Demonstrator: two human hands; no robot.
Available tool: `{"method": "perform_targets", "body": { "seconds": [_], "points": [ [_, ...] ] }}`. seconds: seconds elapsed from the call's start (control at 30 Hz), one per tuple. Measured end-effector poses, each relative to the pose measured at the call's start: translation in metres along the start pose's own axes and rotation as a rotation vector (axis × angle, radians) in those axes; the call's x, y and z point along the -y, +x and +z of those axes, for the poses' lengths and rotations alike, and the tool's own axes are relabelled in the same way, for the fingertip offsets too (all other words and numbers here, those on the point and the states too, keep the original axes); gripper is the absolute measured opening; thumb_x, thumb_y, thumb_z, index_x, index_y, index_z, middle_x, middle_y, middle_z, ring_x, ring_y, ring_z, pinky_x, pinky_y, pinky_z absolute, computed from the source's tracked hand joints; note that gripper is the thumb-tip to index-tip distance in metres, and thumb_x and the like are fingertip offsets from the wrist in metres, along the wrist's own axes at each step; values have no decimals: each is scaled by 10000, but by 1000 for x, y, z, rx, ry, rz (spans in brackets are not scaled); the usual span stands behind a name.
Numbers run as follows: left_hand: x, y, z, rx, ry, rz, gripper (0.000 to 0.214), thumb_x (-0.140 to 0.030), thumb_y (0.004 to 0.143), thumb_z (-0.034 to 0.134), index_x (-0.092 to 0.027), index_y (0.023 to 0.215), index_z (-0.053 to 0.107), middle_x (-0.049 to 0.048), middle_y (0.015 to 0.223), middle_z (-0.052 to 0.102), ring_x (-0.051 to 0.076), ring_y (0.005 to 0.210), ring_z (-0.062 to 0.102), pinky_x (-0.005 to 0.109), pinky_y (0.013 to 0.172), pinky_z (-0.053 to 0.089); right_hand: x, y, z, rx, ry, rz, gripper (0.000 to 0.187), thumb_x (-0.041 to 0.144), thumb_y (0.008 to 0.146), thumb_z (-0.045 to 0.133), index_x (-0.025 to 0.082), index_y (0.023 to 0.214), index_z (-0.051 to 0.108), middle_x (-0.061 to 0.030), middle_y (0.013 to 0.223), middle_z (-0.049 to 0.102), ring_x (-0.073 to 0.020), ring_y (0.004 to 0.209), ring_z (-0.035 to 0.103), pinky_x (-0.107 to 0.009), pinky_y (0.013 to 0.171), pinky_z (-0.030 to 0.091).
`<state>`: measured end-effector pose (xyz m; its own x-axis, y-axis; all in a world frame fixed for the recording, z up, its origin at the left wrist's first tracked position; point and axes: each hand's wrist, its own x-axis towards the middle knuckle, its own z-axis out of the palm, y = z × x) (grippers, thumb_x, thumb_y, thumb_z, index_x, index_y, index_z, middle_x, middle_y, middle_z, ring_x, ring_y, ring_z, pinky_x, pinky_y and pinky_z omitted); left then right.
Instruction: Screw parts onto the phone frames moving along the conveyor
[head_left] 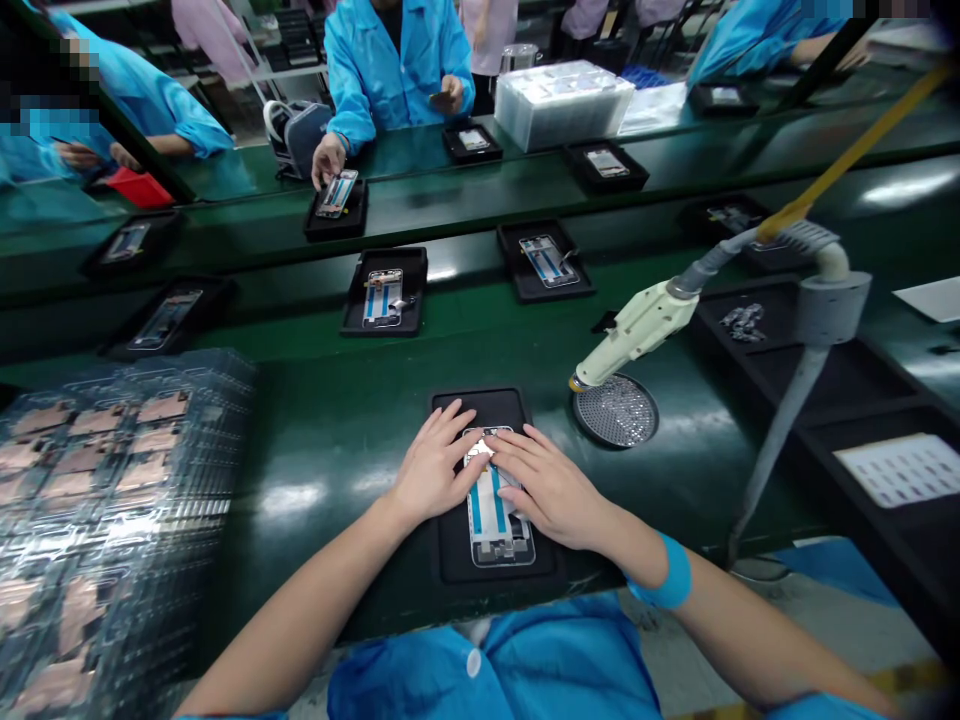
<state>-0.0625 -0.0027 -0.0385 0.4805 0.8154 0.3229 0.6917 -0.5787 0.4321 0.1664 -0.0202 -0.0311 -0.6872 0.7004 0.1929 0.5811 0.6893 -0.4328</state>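
A phone mid-frame (pixel 491 510) with two blue adhesive strips lies in a black tray (pixel 480 405) on the green bench in front of me. My left hand (pixel 431 470) rests over the tray's left side, fingers stretched out, its thumb and fingertips at the upper part of the phone frame. From the other side, my right hand (pixel 555 490) lies across the frame's right edge with its fingers extended and their tips touching the upper part. Neither hand is closed around anything. The fingers hide part of the frame's top and right side.
Stacked clear plastic trays (pixel 240 400) with copper-coloured pieces stand at the left. A pale nozzle (pixel 637 330) on a jointed arm hangs over a round perforated dish (pixel 615 412). Black parts bins (pixel 840 390) line the right. Trays with phones sit beyond; a co-worker (pixel 397 70) handles one.
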Motion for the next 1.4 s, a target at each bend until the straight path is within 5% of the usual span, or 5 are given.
{"method": "perform_targets", "body": {
  "seconds": [0.47, 0.63, 0.77, 1.0, 1.4],
  "points": [
    [-14, -2, -2, 69, 191, -33, 355, -334, 1023, 504, -167, 1276, 688, 146, 1445, 597, 348, 1459, 420, 607, 1155, 407, -3, -2, 1, -99, 128, -15, 376, 291, 1025, 452, 204, 1366, 584, -121, 1411, 624, -266, 1390, 523, -578, 1186, 396],
    [-11, -9, -5, 128, 172, -44, 400, -347, 1014, 517, -182, 1360, 629, 134, 1528, 514, 359, 1495, 352, 647, 1173, 349, -19, -13, -23, -807, 161, 154, 178, 235, 990, 480, 242, 1058, 645, -105, 1138, 710, -260, 1125, 682, -502, 1019, 552],
    [-6, -7, 0, 84, 157, -33, 407, -375, 1008, 528, -192, 1360, 622, 147, 1517, 524, 377, 1463, 406, 700, 1153, 329, -55, -7, -66, -1240, -115, 571, 513, 425, 940, 594, 209, 1385, 455, -186, 1495, 450, -339, 1445, 418, -626, 1172, 367],
    [-12, 29, 25, -8, 145, 13, 353, -339, 987, 548, -183, 1277, 675, 173, 1434, 599, 385, 1398, 495, 699, 1140, 345, -123, 35, -106, -1139, 400, 583, 485, 435, 812, 723, 162, 1186, 581, -114, 1042, 700, -245, 902, 710, -439, 856, 602],
    [-12, 32, 22, 70, 52, -4, 334, -368, 1021, 499, -250, 1232, 729, 112, 1469, 581, 330, 1436, 459, 672, 1205, 251, -108, 31, -77, -1339, 454, 375, 262, 292, 786, 731, 195, 1003, 618, 5, 800, 692, -112, 474, 586, -272, 487, 517]
  ]
}}
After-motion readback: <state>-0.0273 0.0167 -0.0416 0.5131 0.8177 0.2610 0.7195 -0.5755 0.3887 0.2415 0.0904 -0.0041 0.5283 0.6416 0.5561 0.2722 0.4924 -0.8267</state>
